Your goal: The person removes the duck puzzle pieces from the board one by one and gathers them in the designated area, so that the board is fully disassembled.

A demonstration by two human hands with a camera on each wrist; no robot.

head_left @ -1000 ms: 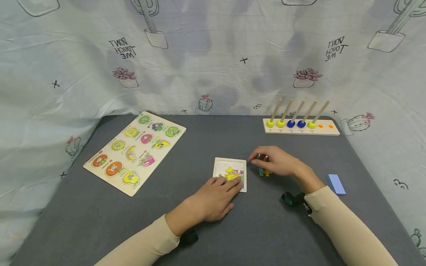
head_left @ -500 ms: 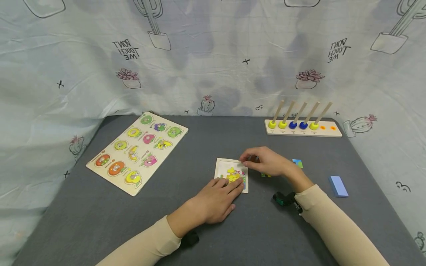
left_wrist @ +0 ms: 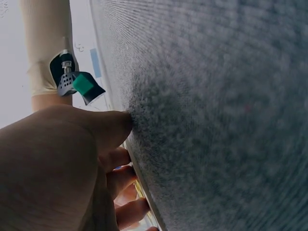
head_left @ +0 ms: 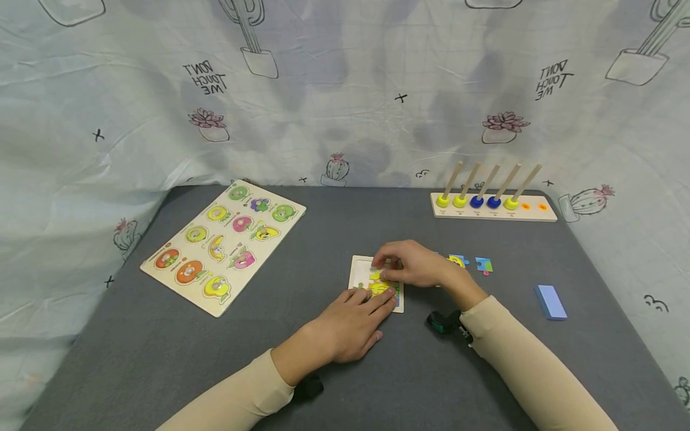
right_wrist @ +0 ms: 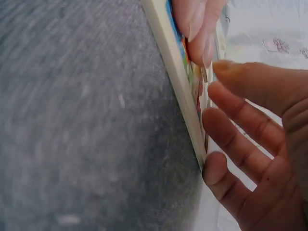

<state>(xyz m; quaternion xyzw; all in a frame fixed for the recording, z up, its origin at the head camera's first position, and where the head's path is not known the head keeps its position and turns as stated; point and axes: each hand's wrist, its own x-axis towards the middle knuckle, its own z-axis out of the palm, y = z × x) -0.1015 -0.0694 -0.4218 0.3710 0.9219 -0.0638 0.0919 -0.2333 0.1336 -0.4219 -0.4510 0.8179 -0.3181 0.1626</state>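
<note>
A small square wooden puzzle tray (head_left: pixel 354 273) with a pale frame lies mid-table in the head view. Joined yellow and coloured jigsaw pieces (head_left: pixel 380 287) fill part of it. My left hand (head_left: pixel 345 328) rests across the tray's near edge, its fingers extended over the pieces. Over the tray's upper right is my right hand (head_left: pixel 414 263), thumb and fingers bent downward. A thin jigsaw piece (right_wrist: pixel 205 75) shows at the right thumb and fingertips in the right wrist view, pinched and mostly hidden. Loose jigsaw pieces (head_left: pixel 483 265) lie beyond the right wrist, partly covered by it.
A fruit puzzle board (head_left: pixel 229 248) lies at the left. At the back right stands a wooden peg board (head_left: pixel 493 214) with yellow and blue rings. A light-blue block (head_left: pixel 551 302) sits at the right. Patterned cloth (head_left: pixel 345 90) hangs behind the grey table (head_left: pixel 226 353).
My right hand has moved left from the loose pieces to over the tray, uncovering some of those pieces. My left hand stays on the tray.
</note>
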